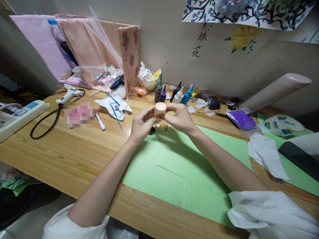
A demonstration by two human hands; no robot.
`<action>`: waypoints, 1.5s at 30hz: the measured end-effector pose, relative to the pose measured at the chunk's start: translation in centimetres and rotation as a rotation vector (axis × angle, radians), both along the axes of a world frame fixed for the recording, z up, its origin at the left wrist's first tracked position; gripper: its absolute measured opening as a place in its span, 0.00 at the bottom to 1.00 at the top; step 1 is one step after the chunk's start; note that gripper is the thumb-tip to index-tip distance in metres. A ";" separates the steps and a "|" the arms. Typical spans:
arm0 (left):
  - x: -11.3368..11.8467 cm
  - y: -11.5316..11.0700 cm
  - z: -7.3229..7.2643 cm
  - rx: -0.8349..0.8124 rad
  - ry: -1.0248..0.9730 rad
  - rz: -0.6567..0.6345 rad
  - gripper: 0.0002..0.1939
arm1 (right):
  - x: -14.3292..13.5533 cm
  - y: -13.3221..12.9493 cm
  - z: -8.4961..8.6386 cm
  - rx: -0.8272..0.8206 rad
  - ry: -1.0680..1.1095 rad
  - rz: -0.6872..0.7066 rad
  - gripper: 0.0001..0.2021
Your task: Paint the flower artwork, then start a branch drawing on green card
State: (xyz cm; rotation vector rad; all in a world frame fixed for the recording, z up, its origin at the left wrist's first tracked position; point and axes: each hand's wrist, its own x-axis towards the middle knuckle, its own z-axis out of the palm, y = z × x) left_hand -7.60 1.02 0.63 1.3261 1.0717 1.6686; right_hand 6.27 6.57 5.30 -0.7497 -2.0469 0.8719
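Observation:
A small peach-coloured bottle [159,109] is held up above the far edge of a green sheet of paper [184,189]. Its round flat end faces me, and the far end is hidden behind my fingers. My left hand [141,125] grips it from the left with closed fingers and thumb. From the other side my right hand [179,119] also closes on it. Just under the hands lies a small black round thing [152,130], partly covered. On the green paper runs a thin dark line [171,172].
Paint bottles, among them a blue bottle [187,95] and a purple bottle [162,94], stand behind my hands. Thin blue brushes [116,115] lie on a stained tissue [122,107]. Leftward are a glue gun [68,94] and a power strip [23,116]; rightward, a purple packet [241,120].

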 end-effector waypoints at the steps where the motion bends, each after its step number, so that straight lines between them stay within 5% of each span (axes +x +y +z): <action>1: 0.0 0.0 0.0 0.006 -0.001 -0.002 0.19 | 0.0 0.0 0.0 0.002 -0.001 0.000 0.11; 45: 0.8 0.0 -0.4 0.023 0.043 0.057 0.19 | -0.1 0.1 -0.3 0.034 -0.017 -0.034 0.10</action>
